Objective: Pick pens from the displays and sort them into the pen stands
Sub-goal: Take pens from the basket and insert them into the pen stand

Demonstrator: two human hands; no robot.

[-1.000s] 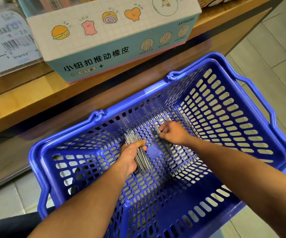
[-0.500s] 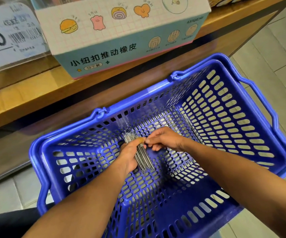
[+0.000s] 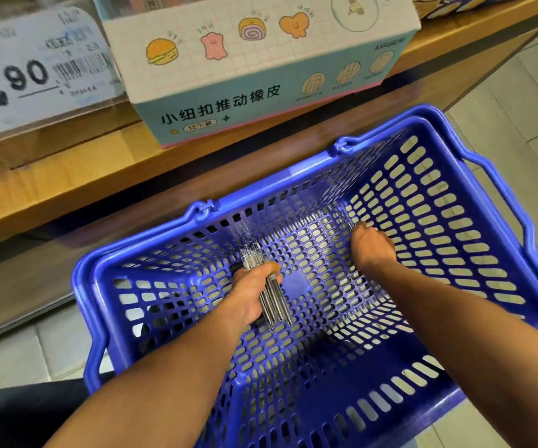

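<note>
Both hands down in the basket (image 3: 516, 195)
Left hand (image 3: 251, 294) grips a bundle of pens (image 3: 266, 286) near the basket floor's middle; right hand (image 3: 371, 248), fingers curled, pinches a pen (image 3: 368, 224) at the right wall

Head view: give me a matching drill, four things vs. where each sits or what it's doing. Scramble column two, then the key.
Column one:
1. left hand
2. right hand
3. cartoon-printed box
4. price tag

Column two:
A. on the wooden shelf, directly behind the blue basket
B. at the basket's right inner wall, fingers curled onto a pen lying there
C. far left on the shelf, in a clear holder
D. gripping a bundle of clear pens inside the basket

Pairs: 1-D, 2-B, 3-A, 4-C
</note>
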